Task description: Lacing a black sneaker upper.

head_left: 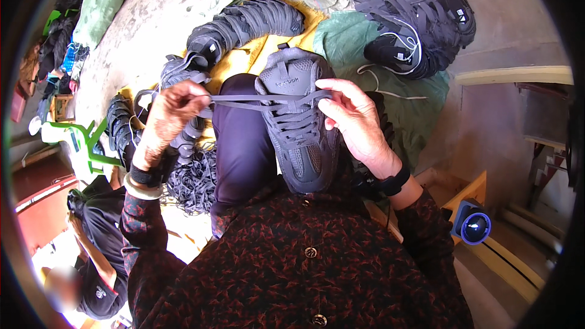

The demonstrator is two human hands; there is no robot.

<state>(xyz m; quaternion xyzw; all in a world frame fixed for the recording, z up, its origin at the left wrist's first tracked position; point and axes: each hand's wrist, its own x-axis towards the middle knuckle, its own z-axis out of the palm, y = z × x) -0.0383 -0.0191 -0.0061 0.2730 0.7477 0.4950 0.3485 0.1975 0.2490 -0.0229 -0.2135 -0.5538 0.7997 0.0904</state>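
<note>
A dark grey sneaker rests on my lap, its toe toward me and its tongue pointing away. Flat grey shoelace stretches sideways from its upper eyelets, and lower rows cross the front. My left hand, left of the shoe, pinches the far ends of the lace between thumb and fingers. At the shoe's upper right edge, my right hand has thumb and forefinger closed on the lace by the top eyelets. Its other fingers curl beneath, partly hidden.
Rows of dark shoes lie on yellow sacking, with another pile at far right. A tangle of black laces sits left of my knee. Another person sits at lower left, near a green stool. Wooden framing stands at right.
</note>
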